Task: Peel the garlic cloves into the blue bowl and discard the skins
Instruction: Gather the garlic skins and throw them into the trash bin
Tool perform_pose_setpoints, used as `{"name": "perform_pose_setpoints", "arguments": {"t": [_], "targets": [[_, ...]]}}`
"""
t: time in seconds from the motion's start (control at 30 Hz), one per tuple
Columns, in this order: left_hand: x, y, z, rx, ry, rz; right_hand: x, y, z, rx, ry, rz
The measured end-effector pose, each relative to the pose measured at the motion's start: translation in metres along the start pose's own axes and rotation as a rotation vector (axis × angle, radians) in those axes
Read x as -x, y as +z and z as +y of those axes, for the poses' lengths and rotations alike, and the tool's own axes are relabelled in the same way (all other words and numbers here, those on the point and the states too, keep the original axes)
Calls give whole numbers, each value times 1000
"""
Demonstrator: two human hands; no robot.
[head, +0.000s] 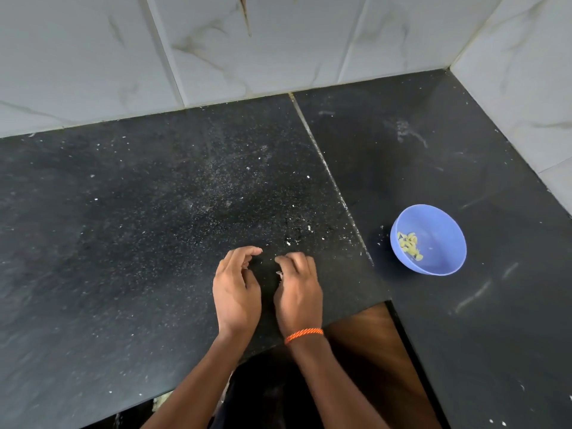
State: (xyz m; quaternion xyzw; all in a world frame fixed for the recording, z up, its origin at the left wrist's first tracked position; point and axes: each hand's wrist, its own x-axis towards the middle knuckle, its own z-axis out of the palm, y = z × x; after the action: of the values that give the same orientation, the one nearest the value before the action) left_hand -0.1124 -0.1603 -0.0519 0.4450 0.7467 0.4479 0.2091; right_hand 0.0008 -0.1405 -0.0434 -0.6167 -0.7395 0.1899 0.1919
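Note:
The blue bowl (445,239) stands on the black counter to the right and holds several peeled yellowish garlic cloves (409,244). Both hands hover low over the counter near its front edge, left of the bowl. My left hand (236,289) has loosely curled fingers, and nothing shows plainly inside it. My right hand (298,292), with an orange thread at the wrist, pinches a small pale scrap of garlic skin (279,274) at the thumb. Tiny skin flakes (298,236) lie scattered just beyond the fingertips.
The black stone counter (139,227) is L-shaped, with a seam (328,168) running towards the tiled wall (247,51). A second tiled wall closes the right side. The counter's front edge and a cut-out corner lie just behind my wrists.

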Motion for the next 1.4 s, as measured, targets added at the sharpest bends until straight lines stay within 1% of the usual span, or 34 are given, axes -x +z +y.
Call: {"name": "perform_pose_setpoints", "arguments": {"t": [0.1,0.23,0.3,0.4,0.5,0.6,0.83,1.0,1.23,1.4], "targets": [[-1,-5,-6,-12,-7,-5,-19,-6,6,-31,-91,-11],[0,-7,-9,1,-10,-10,-30,-6,10,-175,-74,-49],[-1,-8,-9,8,-11,-11,-31,-7,12,-193,-82,-82],[-3,-11,-10,13,-4,-14,-30,-8,14,-120,-137,-123],[-7,-14,-11,3,-5,-22,-22,-7,18,74,-254,-192],[-8,-14,-12,-28,-14,-39,-7,-7,21,200,-317,-245],[-1,-9,-5,-49,-16,-46,17,-21,32,293,-463,-236],[14,-7,2,-58,-57,-43,16,-23,30,302,-462,-208],[31,1,10,-56,-105,51,12,-17,28,341,-511,-196],[50,0,17,-36,-166,103,11,-10,21,355,-480,-148]]}}
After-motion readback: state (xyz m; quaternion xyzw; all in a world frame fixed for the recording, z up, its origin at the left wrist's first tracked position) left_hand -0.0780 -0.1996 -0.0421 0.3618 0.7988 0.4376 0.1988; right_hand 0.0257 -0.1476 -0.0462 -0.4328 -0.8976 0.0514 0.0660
